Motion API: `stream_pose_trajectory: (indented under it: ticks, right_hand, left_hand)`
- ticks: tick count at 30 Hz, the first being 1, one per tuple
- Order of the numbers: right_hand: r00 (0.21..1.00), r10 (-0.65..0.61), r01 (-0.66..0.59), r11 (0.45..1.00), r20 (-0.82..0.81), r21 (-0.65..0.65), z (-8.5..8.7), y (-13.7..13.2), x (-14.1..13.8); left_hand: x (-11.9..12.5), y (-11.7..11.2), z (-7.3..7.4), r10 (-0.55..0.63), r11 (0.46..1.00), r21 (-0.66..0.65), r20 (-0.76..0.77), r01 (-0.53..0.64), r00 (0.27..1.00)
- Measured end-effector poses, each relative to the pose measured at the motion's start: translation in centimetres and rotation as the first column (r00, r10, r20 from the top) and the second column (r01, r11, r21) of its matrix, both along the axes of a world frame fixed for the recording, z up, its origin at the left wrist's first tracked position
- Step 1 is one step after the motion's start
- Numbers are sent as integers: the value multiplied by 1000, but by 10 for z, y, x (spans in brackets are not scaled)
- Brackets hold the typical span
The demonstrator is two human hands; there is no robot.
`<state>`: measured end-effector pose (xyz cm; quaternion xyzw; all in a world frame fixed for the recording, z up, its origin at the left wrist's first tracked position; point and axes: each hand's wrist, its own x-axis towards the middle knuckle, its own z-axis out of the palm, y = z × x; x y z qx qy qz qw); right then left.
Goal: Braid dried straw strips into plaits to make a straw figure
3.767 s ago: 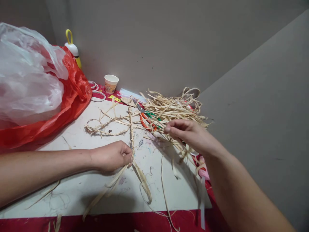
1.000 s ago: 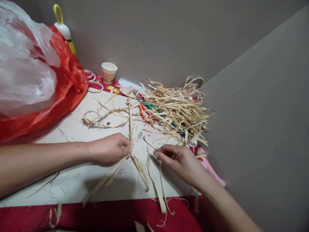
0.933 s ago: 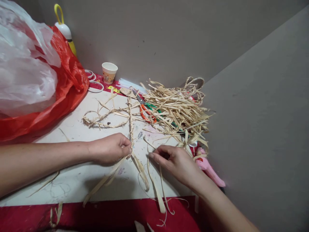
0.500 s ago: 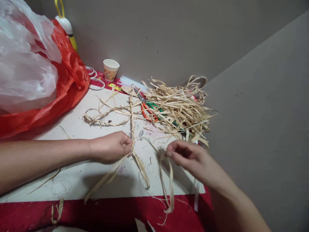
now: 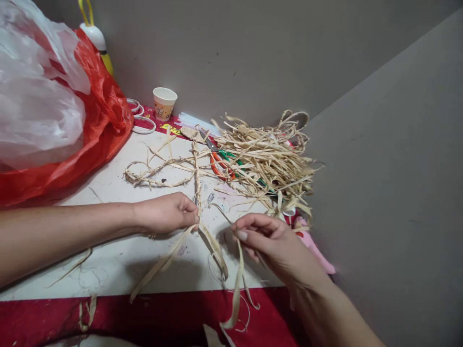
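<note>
A braided cord of pale dried plant strips (image 5: pixel 197 178) runs down the white board (image 5: pixel 119 270). My left hand (image 5: pixel 175 212) pinches its lower end, where loose strands fan out below the fingers. To the right of it, my right hand (image 5: pixel 265 236) holds a separate dried strip (image 5: pixel 237 289) between thumb and fingers. That strip's short end points up and left toward the braid, and its long ends hang over the red cloth. A thinner twisted length of cord (image 5: pixel 159 183) lies looped left of the braid.
A heap of dried strips (image 5: pixel 271 154) lies at the back right, partly over orange-handled scissors (image 5: pixel 220 166). Behind stand a paper cup (image 5: pixel 164 103) and white straws (image 5: pixel 197 123). Red and clear plastic bags (image 5: pixel 112 115) fill the left. A pink object (image 5: pixel 314 248) lies by the right wall.
My right hand has moved left, closer to the braid, bringing the strip along. The pink object at the right has come into view. My left hand keeps its grip on the braid.
</note>
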<state>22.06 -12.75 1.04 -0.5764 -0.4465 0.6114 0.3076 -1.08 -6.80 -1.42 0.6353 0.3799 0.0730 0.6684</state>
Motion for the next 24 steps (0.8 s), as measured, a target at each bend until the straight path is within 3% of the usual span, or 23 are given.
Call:
stream_pose_trajectory:
  ticks: [4,10,15,24]
  right_hand:
    - [991,134,-133,991,19,-29,-6,-5,-17]
    - [924,368,-362,929,104,-70,0,-7,-33]
    - [872,402,-423,906,279,15,5,-4,-35]
    - [742,369,-524,840,559,142,-4,6,-40]
  left_hand:
    - [1,-1,1,10,1000,2,1,-10,1000]
    - [1,0,0,3,999,43,14,-4,1000]
    - [0,0,-1,-12,999,50,16,11,1000]
    - [1,1,-2,-21,997,72,23,20,1000]
